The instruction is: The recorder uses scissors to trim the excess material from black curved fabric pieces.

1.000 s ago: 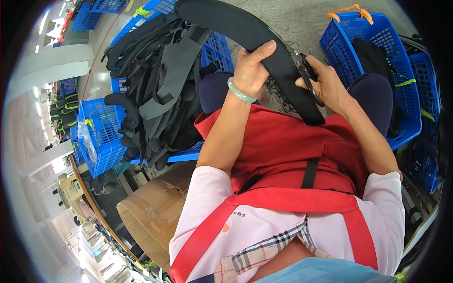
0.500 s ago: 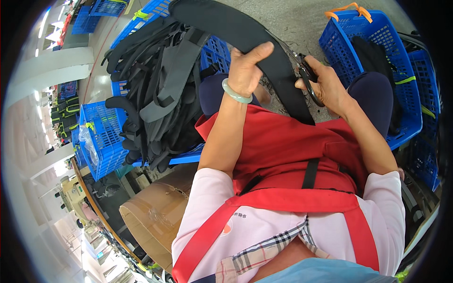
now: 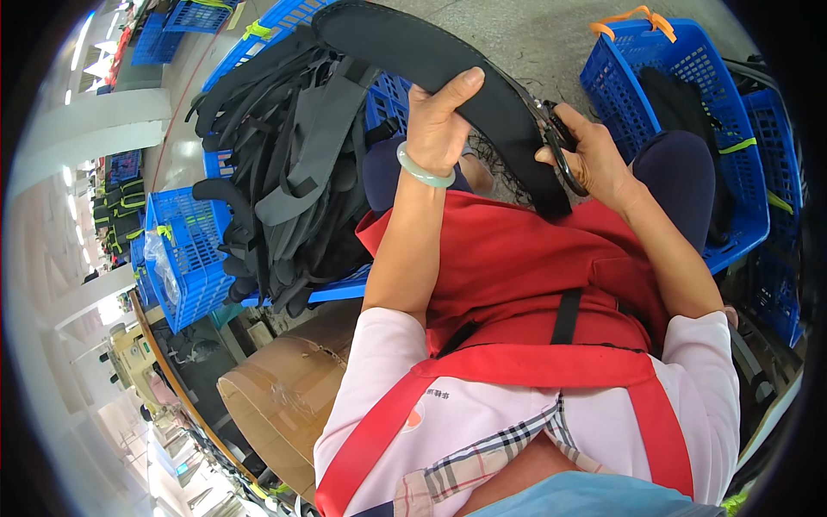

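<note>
A long, curved black padded strap (image 3: 405,45) arches over my lap, its lower end resting on my red apron (image 3: 508,258). My left hand (image 3: 441,125), with a pale green bangle at the wrist, is closed around the strap's inner edge, thumb on top and the other fingers partly hidden. My right hand (image 3: 594,159) grips black-handled scissors (image 3: 564,151), whose blades lie along the strap's outer edge. Whether the blades are spread cannot be made out.
To the left, a blue crate (image 3: 349,289) is heaped with black and grey straps (image 3: 301,159). Another blue crate (image 3: 616,95), with an orange tie and dark pieces inside, stands at the right. A cardboard box (image 3: 276,388) sits at my left side. Dark thread scraps litter the floor.
The strap has shifted slightly left and up, and its lower end has drawn back on the apron. My left hand moved a little left with it; the scissors stay at its outer edge.
</note>
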Demonstrator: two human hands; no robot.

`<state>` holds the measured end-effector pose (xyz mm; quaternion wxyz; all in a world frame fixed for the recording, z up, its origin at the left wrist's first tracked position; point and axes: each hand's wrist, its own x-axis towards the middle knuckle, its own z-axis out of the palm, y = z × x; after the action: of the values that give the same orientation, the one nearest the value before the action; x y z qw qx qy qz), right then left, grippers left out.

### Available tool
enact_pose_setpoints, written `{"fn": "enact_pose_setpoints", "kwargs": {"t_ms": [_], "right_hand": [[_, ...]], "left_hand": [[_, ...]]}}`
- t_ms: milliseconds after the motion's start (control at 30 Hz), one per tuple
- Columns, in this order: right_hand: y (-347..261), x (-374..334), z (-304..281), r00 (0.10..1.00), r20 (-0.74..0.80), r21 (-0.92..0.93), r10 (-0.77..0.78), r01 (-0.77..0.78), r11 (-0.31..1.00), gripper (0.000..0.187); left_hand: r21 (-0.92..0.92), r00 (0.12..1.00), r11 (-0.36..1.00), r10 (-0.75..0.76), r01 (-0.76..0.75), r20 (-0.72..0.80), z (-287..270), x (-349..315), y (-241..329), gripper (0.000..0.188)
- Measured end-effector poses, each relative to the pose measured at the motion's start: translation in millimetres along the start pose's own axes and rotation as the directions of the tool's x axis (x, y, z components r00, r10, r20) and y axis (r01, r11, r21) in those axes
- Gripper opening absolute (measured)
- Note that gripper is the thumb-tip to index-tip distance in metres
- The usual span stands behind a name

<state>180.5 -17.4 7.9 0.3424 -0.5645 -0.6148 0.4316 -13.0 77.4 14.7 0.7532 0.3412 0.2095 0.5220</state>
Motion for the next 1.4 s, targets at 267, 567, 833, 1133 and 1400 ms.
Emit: {"fn": "enact_pose_setpoints", "kwargs": {"t_ms": [267,567,833,1133,1400], "right_hand": [[-6,0,0,0.999,-0.016,-0.075,-0.029,0.028,0.997,0.048],[-5,-2,-4,0.999,0.021,-0.034,-0.027,0.028,0.999,0.047],[9,4,-17,0.992,-0.126,0.143,0.033,-0.015,0.99,0.036],[-14,8,-25,0.947,-0.31,0.355,-0.085,0.198,0.914,0.028],[-20,-3,-2,0.954,-0.242,0.538,0.175,-0.018,0.842,0.029]], "left_hand": [[-0.029,0.997,0.997,-0.065,0.066,0.037,2,-8,-8,0.018],[-0.029,0.992,0.992,-0.119,0.121,0.046,-1,-8,-11,0.019],[0.118,0.978,0.985,-0.143,0.126,0.149,2,-10,-33,0.022],[0.873,0.963,0.419,0.202,-0.248,0.177,28,-29,-49,0.043],[0.223,0.965,0.954,-0.23,0.199,0.124,27,-37,-43,0.02]]}}
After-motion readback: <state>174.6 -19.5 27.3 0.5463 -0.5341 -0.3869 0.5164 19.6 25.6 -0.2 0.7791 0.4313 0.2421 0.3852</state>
